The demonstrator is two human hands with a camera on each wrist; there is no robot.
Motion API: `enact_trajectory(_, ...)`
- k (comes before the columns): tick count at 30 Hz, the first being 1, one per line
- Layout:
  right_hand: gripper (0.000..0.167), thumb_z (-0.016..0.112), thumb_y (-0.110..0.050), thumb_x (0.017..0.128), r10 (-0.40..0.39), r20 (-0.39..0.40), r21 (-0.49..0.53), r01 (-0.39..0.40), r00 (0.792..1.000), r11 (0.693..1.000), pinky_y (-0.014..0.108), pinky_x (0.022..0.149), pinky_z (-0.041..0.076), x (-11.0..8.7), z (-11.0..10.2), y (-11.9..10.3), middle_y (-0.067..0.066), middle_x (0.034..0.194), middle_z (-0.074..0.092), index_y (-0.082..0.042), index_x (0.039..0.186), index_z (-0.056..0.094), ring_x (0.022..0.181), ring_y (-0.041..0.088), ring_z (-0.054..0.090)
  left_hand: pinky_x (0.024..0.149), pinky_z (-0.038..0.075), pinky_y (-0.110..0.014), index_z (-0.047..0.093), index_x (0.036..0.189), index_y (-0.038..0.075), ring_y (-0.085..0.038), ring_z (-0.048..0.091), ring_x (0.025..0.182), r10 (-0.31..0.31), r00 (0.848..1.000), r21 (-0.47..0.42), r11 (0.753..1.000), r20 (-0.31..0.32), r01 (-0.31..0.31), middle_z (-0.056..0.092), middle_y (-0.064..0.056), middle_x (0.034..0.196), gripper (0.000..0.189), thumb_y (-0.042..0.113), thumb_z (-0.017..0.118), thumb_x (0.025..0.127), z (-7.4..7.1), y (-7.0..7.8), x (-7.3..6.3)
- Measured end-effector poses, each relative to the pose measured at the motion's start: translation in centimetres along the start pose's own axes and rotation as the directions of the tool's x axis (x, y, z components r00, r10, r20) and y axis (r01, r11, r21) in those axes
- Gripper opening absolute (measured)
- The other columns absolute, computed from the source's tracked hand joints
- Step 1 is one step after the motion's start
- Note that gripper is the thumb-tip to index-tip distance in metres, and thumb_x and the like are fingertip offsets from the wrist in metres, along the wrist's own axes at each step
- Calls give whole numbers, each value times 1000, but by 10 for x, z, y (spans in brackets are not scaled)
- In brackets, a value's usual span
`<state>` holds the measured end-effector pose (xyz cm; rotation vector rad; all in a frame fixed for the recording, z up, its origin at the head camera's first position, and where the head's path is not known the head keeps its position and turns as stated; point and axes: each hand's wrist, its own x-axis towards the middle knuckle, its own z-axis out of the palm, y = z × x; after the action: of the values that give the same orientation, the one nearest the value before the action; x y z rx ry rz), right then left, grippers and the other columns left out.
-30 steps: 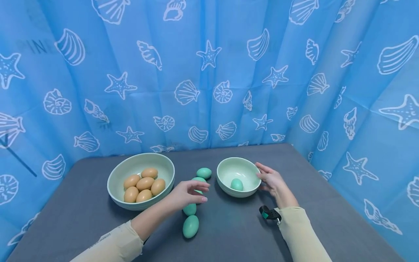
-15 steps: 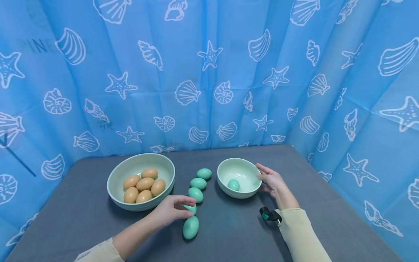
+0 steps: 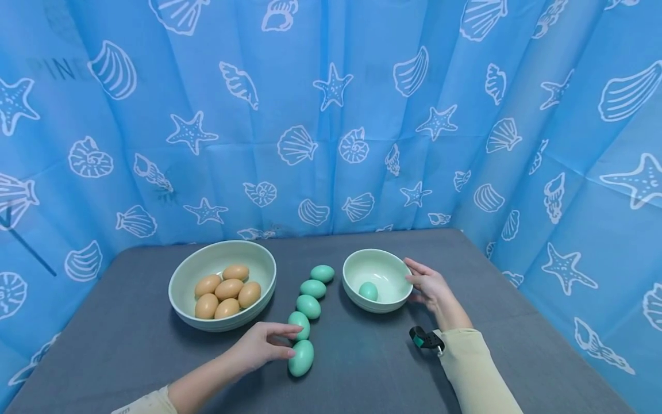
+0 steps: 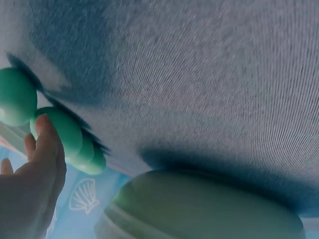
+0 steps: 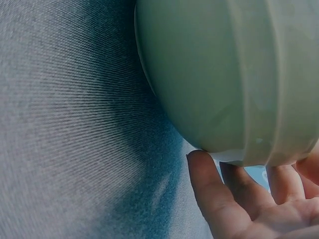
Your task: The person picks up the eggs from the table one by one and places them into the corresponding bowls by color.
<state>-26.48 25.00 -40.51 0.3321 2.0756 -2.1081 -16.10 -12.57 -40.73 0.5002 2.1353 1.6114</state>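
Note:
My left hand (image 3: 262, 344) reaches to the near end of a row of green eggs, its thumb tip at the edge of the nearest green egg (image 3: 302, 359). Its forefinger overlaps the green egg (image 3: 299, 323) just behind that one. Farther back, the row goes on with several more green eggs (image 3: 308, 306). My right hand (image 3: 434, 292) rests against the right side of a small pale green bowl (image 3: 380, 307), fingertips on its outer wall and at its rim. Inside this bowl lies one green egg (image 3: 368, 291). In the right wrist view, fingers (image 5: 207, 181) touch the bowl's side.
A larger pale green bowl (image 3: 181, 307) with several brown eggs (image 3: 228, 289) stands to the left, close behind my left hand. Dark grey cloth covers the table (image 3: 372, 368). A blue curtain (image 3: 331, 172) with white shells hangs at the table's back and right.
My left hand has moved down and left along the egg row to its near end, uncovering the eggs behind. The egg in the small bowl has shifted slightly left. My right hand stays put.

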Motion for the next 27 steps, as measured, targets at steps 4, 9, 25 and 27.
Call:
enact_trajectory(4, 55, 43, 0, 101, -3, 6, -3, 3, 1000, 1000, 63, 106, 30, -1, 0, 0, 14, 158, 20, -6, 153, 26, 141, 39, 27, 81, 56, -39, 59, 128, -6, -32, 62, 105, -11, 1000, 16, 1000, 3, 11, 62, -23, 120, 46, 4, 72, 85, 2, -6, 0)
enact_trajectory(9, 55, 43, 0, 101, 0, 0, -5, 0, 1000, 1000, 62, 106, 31, 0, -1, 0, 14, 158, 21, -7, 153, 27, 140, 39, 28, 77, 56, -34, 58, 127, -9, -33, 59, 109, 3, 1000, 47, 999, 23, -4, 61, -24, 122, 46, 1, 72, 85, 6, -9, 2)
enact_trajectory(25, 55, 43, -1, 101, 1, 7, -6, -1, 1000, 1000, 61, 106, 32, 0, 0, -2, 13, 158, 20, -7, 153, 26, 140, 38, 28, 96, 46, -52, 66, 124, 1, -37, 52, 120, 23, 999, 297, 955, -32, -12, 63, -18, 124, 49, 11, 81, 78, 21, -11, 13)
enact_trajectory(27, 55, 43, 0, 101, 2, 11, -3, -2, 1000, 1000, 62, 107, 31, -1, 0, -2, 13, 158, 20, -7, 153, 26, 141, 38, 27, 96, 45, -53, 66, 124, 1, -37, 52, 120, 2, 1000, 283, 959, -26, 6, 62, -18, 126, 49, 10, 81, 78, 21, -10, 14)
